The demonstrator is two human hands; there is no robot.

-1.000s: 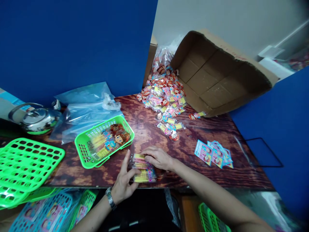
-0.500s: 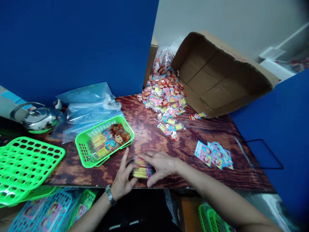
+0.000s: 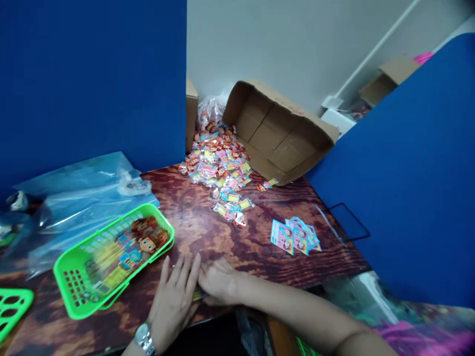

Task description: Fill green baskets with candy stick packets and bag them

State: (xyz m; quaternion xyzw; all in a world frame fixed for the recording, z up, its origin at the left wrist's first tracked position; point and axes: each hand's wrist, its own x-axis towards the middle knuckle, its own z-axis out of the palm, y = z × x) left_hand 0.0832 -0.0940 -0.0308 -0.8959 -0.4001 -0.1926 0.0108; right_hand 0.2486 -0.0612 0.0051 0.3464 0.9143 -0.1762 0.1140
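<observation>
Head view: mostly hidden packets (image 3: 197, 295) lie between both hands (image 3: 173, 296) (image 3: 218, 283).

Blue panel (image 3: 89, 79), pale wall (image 3: 282, 44)

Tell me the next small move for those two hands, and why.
Probably grip and lift the mostly hidden yellow item: left hand and right hand together cover most of it, and the green basket beside the left hand already holds yellow-filled packets.
</observation>
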